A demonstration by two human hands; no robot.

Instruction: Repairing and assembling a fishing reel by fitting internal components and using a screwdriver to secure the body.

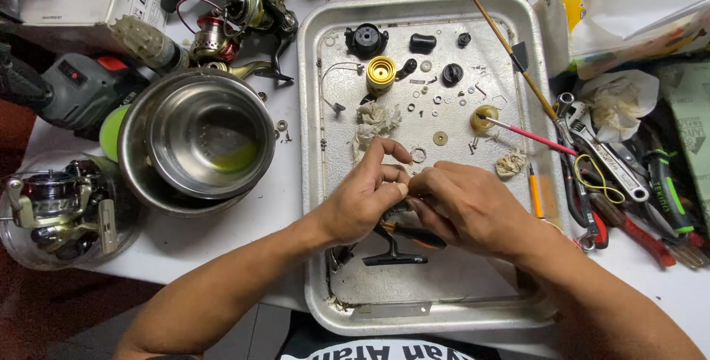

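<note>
Two bare hands met over the dented silver metal tray (314, 182), w/ fingertips pressed together near its middle. Left hand (366, 197) was curled, thumb and forefinger pinched shut on something very small; what it was, can't tell. Right hand (462, 205) was also curled closed, fingers bent inward toward the left hand's tips, touching them. Under both hands lay a black reel body part w/ a T-shaped foot (392, 253) and an orange-handled tool (421, 236), mostly hidden by the right hand; whether the right hand gripped the tool, can't tell.

Farther up the tray, loose parts sat apart from the hands: a gold ribbed spool-like cylinder (381, 72), a black round knob (366, 38), a black oval cap (422, 43), a small metal ring (418, 155) just above the fingertips, and a crumpled greasy white tissue (373, 122). A thin pink-handled brush (529, 136) lay across the tray's right rim, tip at a tan round part (482, 118).

Left of the tray stood stacked stainless steel bowls (196, 138), w/ a yellow-green film in the top one. A silver spinning reel in a clear round container (63, 208) sat at the far left. Right of the tray lay a chrome adjustable wrench (603, 157) among red- and green-handled tools.
</note>
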